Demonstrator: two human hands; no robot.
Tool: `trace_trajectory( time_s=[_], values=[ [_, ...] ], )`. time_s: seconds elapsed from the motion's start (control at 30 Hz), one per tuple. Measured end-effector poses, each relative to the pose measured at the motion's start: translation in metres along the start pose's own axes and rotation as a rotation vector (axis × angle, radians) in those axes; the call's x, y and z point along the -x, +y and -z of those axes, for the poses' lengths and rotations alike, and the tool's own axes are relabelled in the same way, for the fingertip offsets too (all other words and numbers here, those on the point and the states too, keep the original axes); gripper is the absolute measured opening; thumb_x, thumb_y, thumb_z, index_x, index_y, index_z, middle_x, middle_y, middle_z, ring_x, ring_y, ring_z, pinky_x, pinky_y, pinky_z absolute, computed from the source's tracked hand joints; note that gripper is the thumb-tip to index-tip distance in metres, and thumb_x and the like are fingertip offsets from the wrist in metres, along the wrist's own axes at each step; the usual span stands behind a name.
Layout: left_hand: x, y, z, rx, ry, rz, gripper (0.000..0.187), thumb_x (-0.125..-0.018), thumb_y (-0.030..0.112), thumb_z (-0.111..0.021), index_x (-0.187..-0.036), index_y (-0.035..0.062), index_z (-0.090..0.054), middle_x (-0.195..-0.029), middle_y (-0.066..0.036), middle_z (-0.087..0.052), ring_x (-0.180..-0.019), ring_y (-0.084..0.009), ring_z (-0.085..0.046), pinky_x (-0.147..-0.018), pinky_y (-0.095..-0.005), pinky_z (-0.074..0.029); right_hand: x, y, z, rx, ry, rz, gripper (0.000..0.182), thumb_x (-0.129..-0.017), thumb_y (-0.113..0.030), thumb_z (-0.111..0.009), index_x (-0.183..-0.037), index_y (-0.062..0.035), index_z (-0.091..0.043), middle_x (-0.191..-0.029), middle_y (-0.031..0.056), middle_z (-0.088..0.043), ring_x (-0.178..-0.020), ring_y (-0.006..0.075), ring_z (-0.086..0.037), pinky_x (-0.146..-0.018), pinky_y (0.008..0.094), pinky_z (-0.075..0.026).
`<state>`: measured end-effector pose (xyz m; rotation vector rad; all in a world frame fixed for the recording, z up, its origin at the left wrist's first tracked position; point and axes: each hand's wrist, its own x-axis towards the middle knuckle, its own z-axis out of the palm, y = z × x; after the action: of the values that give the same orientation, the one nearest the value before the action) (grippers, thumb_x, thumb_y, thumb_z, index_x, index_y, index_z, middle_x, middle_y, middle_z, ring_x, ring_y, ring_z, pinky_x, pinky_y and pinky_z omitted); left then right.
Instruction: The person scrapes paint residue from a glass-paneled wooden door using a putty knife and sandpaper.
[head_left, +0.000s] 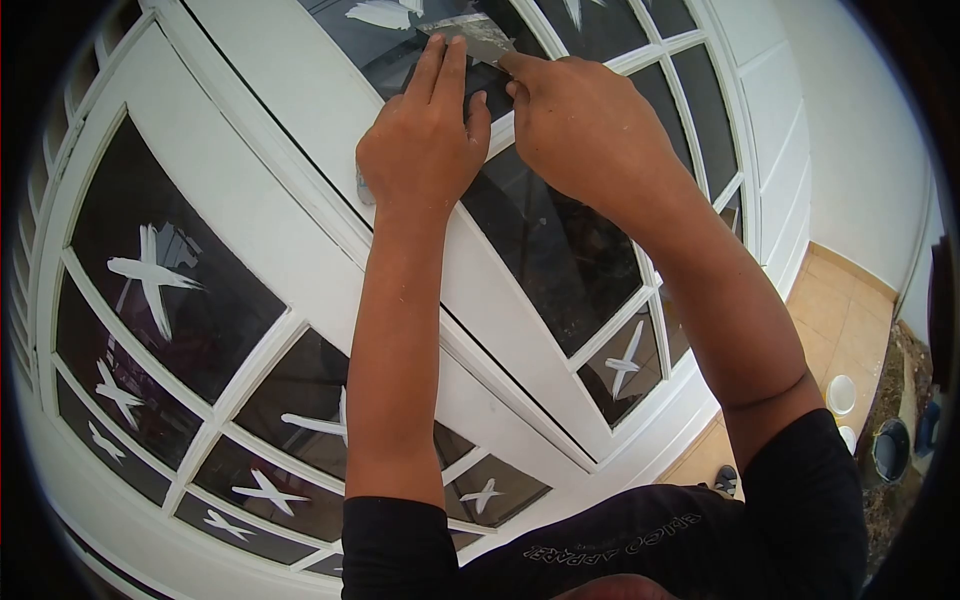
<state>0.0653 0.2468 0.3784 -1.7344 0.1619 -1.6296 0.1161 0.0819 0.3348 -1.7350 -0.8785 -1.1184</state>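
Note:
My right hand [590, 120] is closed around a scraper, its handle hidden in the fist. The wide metal scraper blade [468, 38] lies against the dark upper glass pane [385, 50] of a white door. My left hand [425, 135] is open, two fingers stretched out with their tips at the blade and the thumb apart. White paint strokes [383, 13] mark the glass just left of the blade. Below the hands is another dark pane [550, 250] with faint smears.
Several panes to the left and below carry white painted crosses [152, 278]. A door handle [364, 186] is partly behind my left hand. At lower right are a tiled floor [840, 300], a white container [841, 394], a dark bucket [888, 450] and a sandaled foot [725, 480].

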Motion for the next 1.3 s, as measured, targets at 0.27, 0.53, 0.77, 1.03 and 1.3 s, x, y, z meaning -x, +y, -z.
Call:
trace_trajectory(
  time_s=[0.27,0.53,0.77,1.03,1.3],
  values=[
    [-0.002,0.003,0.005,-0.039,-0.054,0.016,0.049,-0.092,0.035,-0.071,-0.139,0.0229,-0.066,-0.136,0.004,-0.07,-0.081,-0.018,-0.077,-0.065,-0.0283,-0.061,-0.001,0.014,-0.003,0.018,0.097,0.017,0.038,-0.086,-0.012,-0.061,-0.121,-0.0088,-0.076,-0.092,0.0181,-0.077,-0.083,0.0338,-0.077,-0.078,0.0452,-0.062],
    [-0.003,0.004,0.006,-0.056,-0.071,0.027,0.048,-0.092,0.036,-0.07,-0.138,0.0231,-0.066,-0.136,0.005,-0.07,-0.082,-0.0183,-0.077,-0.065,-0.0288,-0.061,-0.02,0.018,0.003,0.068,0.069,0.017,0.036,-0.09,-0.014,-0.058,-0.12,-0.0119,-0.077,-0.095,0.018,-0.077,-0.085,0.0347,-0.076,-0.081,0.044,-0.062],
    [-0.003,0.004,0.004,-0.072,-0.073,0.017,0.047,-0.093,0.036,-0.07,-0.138,0.0246,-0.067,-0.133,0.005,-0.072,-0.081,-0.0171,-0.077,-0.063,-0.0276,-0.06,-0.022,0.017,0.009,0.067,0.053,0.01,0.032,-0.098,-0.019,-0.055,-0.12,-0.0108,-0.078,-0.102,0.0171,-0.077,-0.091,0.0354,-0.075,-0.089,0.0443,-0.06],
    [-0.003,0.004,0.003,-0.091,-0.079,0.011,0.047,-0.093,0.036,-0.07,-0.138,0.0246,-0.067,-0.133,0.004,-0.072,-0.082,-0.017,-0.077,-0.064,-0.0273,-0.06,-0.026,0.029,0.008,0.073,0.096,0.033,0.033,-0.099,-0.02,-0.055,-0.121,-0.0135,-0.078,-0.102,0.0164,-0.078,-0.09,0.0341,-0.076,-0.088,0.0437,-0.06],
    [-0.003,0.004,0.004,-0.096,-0.063,-0.006,0.047,-0.091,0.034,-0.072,-0.137,0.0224,-0.068,-0.132,0.003,-0.073,-0.081,-0.0165,-0.077,-0.063,-0.0259,-0.059,-0.048,0.041,0.041,0.111,-0.105,0.036,0.031,-0.093,-0.012,-0.055,-0.113,-0.0039,-0.077,-0.097,0.0196,-0.076,-0.09,0.0339,-0.074,-0.083,0.0438,-0.059]
  ],
)
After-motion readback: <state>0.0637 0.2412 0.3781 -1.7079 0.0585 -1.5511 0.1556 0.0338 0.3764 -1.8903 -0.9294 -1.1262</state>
